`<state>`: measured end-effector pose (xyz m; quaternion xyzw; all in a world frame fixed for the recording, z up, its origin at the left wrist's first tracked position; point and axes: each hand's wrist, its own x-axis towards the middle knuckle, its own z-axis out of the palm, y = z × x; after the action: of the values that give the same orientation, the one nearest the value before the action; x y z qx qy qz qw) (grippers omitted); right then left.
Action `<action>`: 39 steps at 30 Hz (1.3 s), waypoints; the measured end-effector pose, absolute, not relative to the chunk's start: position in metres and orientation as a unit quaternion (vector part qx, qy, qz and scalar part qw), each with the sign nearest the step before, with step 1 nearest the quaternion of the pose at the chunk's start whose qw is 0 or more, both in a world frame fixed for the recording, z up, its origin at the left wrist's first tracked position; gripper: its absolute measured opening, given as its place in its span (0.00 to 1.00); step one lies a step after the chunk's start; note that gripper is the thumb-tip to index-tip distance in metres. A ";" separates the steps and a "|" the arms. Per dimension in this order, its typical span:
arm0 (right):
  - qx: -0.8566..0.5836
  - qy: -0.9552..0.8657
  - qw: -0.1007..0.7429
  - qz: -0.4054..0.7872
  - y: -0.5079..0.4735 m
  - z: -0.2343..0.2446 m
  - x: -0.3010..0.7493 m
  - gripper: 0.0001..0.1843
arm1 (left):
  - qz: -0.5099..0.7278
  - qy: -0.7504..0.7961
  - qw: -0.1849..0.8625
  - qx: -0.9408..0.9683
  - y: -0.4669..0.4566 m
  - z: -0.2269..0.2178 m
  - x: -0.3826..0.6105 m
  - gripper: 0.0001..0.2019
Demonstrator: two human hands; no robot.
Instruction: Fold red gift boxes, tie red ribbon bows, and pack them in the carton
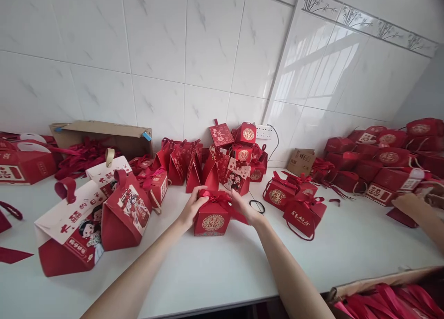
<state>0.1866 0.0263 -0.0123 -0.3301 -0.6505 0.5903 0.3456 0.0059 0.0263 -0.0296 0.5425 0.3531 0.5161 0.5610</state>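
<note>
A small red gift box with a round gold emblem stands upright on the table in front of me. Across its top lies a red ribbon bow. My left hand grips the box's upper left side, thumb and fingers at the bow's left end. On the other side, my right hand is held with fingers stretched out next to the bow's right end; whether it touches the ribbon I cannot tell. A ribbon tail runs out beneath that hand.
Large red-and-white boxes stand at left, before a cardboard carton of ribbons. Pointed boxes crowd the wall. Red boxes with cord handles sit at right, near a big pile. Another person's hand reaches in there.
</note>
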 end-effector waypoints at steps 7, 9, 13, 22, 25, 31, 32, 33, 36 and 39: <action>-0.283 -0.751 0.312 0.509 0.024 -0.023 0.200 0.58 | 0.496 0.316 0.495 0.640 0.028 -0.029 -0.003 0.21; -0.306 -0.773 0.331 0.446 0.022 -0.022 0.200 0.54 | 0.480 0.306 0.487 0.662 0.029 -0.029 -0.005 0.28; -0.324 -0.796 0.375 0.348 0.019 -0.021 0.199 0.54 | 0.470 0.318 0.458 0.685 0.030 -0.028 -0.007 0.40; -0.326 -0.800 0.398 0.309 0.025 -0.034 0.197 0.56 | 0.477 0.319 0.437 0.692 0.028 -0.027 -0.007 0.44; -0.328 -0.805 0.397 0.294 0.027 -0.036 0.196 0.57 | 0.498 0.330 0.431 0.676 0.029 -0.028 -0.002 0.40; -0.328 -0.797 0.408 0.301 0.025 -0.039 0.190 0.58 | 0.513 0.368 0.384 0.674 0.032 -0.030 0.002 0.40; -0.329 -0.793 0.407 0.311 0.024 -0.038 0.190 0.58 | 0.513 0.371 0.382 0.673 0.032 -0.030 0.002 0.39; -0.330 -0.790 0.404 0.322 0.023 -0.037 0.190 0.58 | 0.514 0.374 0.381 0.671 0.032 -0.029 0.002 0.38; -0.355 -0.778 0.388 0.344 0.019 -0.032 0.192 0.56 | 0.521 0.386 0.387 0.656 0.030 -0.026 0.003 0.34; -0.390 -0.745 0.443 0.313 0.015 -0.023 0.197 0.45 | 0.536 0.406 0.386 0.631 0.029 -0.022 0.005 0.31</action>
<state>0.1971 0.0152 -0.0230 -0.3898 -0.7446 0.3125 0.4427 0.0047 0.0288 -0.0219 0.6311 0.4064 0.5363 0.3861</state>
